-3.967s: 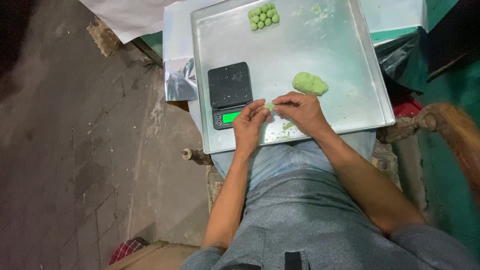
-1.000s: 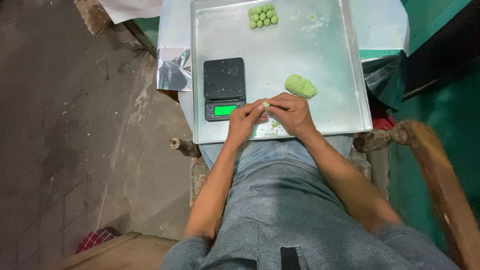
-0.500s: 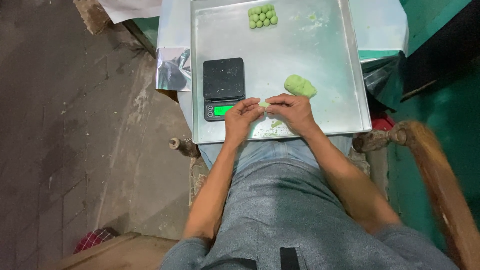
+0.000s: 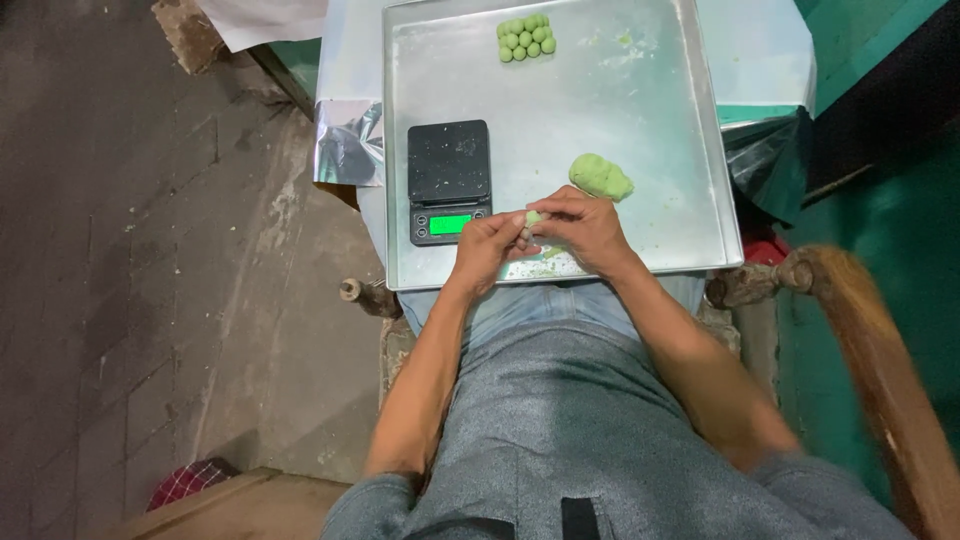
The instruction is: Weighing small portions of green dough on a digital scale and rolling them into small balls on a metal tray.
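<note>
My left hand and my right hand meet over the near edge of a metal tray. Together their fingertips pinch a small piece of green dough. A larger lump of green dough lies on the tray just beyond my right hand. A black digital scale with a lit green display sits to the left of my hands. Several small green dough balls are grouped at the tray's far edge. Smears of green dough lie on the tray under my hands.
Crumpled foil hangs off the tray's left side. A wooden chair arm curves at right beside a green wall. Stone floor stretches to the left, with a red checked cloth near the bottom.
Four seconds ago the camera view was shifted; since then the hands have stayed together at the tray's near edge, still working the small dough piece with slight finger movement.
</note>
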